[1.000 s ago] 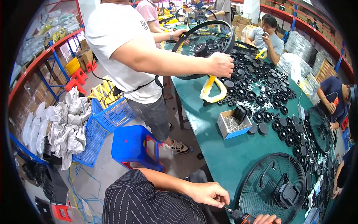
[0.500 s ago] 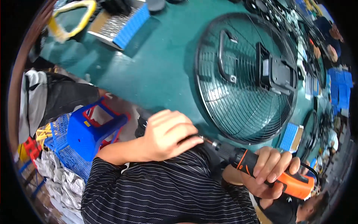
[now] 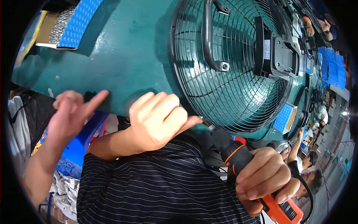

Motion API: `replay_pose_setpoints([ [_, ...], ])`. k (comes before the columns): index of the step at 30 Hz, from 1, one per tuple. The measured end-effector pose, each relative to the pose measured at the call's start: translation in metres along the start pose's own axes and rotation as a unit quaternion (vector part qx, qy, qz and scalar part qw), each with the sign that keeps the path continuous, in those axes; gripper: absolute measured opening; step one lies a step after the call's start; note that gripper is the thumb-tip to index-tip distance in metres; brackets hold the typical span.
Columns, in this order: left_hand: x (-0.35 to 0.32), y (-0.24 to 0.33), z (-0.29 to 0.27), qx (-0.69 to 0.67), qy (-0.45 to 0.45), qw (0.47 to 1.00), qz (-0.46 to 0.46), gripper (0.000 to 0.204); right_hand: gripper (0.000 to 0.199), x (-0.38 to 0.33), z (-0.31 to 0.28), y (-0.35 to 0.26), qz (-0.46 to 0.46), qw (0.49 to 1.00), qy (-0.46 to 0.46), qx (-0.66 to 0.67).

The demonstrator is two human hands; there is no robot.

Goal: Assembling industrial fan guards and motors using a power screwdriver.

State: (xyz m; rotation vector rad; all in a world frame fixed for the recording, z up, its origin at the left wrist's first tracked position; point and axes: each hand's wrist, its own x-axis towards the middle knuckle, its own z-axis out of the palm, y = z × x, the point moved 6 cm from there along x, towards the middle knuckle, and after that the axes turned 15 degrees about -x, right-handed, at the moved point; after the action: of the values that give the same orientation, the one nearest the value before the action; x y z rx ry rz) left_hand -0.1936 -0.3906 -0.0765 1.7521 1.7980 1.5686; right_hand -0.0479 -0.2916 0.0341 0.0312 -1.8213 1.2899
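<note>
In my right hand (image 3: 264, 177) is an orange and black electric screwdriver (image 3: 238, 155), its bit pointing up and left. My left hand (image 3: 158, 121) is closed, with the thumb stretched out to the bit's tip. A tiny shiny piece shows at the thumb's end; whatever the curled fingers hold is hidden. Just beyond both hands, a round black wire fan guard (image 3: 238, 97) lies on the green table (image 3: 123, 59). It carries a curved grey handle (image 3: 209, 41) fixed with screws and a black box-shaped housing (image 3: 278, 56).
Another person's hand (image 3: 71, 112) reaches over the table's near edge at left. A blue-sided carton of small metal parts (image 3: 63, 24) stands at far left, another small carton (image 3: 285, 117) right of the guard. Blue plastic things (image 3: 76, 149) are below the left edge. People sit at right.
The view has shifted closer to the guard, which now appears higher and larger. The screwdriver's bit now points more steeply upward. Another person's hand has come in at left.
</note>
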Motion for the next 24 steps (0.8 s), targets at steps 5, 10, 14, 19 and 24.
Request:
replay_pose_setpoints([
  [5,0.002,-0.008,0.002,-0.01,-0.017,1.0,-0.015,0.041,0.042,0.007,0.006,0.005,-0.001,1.0,-0.006,-0.008],
  [10,0.006,-0.015,0.005,-0.022,-0.044,0.998,-0.039,0.04,0.039,0.014,0.019,0.014,0.079,0.995,-0.055,0.001],
  [14,0.007,-0.022,0.007,-0.056,-0.068,0.995,-0.054,0.04,0.041,0.013,0.016,0.014,-0.008,1.0,0.002,-0.003],
  [19,0.008,-0.024,0.006,-0.088,-0.054,0.993,-0.053,0.047,0.042,0.018,0.02,0.011,0.015,1.0,-0.001,-0.026],
  [24,0.007,-0.027,0.006,-0.093,-0.05,0.992,-0.065,0.047,0.047,0.024,0.031,0.015,0.127,0.986,-0.085,-0.066],
])
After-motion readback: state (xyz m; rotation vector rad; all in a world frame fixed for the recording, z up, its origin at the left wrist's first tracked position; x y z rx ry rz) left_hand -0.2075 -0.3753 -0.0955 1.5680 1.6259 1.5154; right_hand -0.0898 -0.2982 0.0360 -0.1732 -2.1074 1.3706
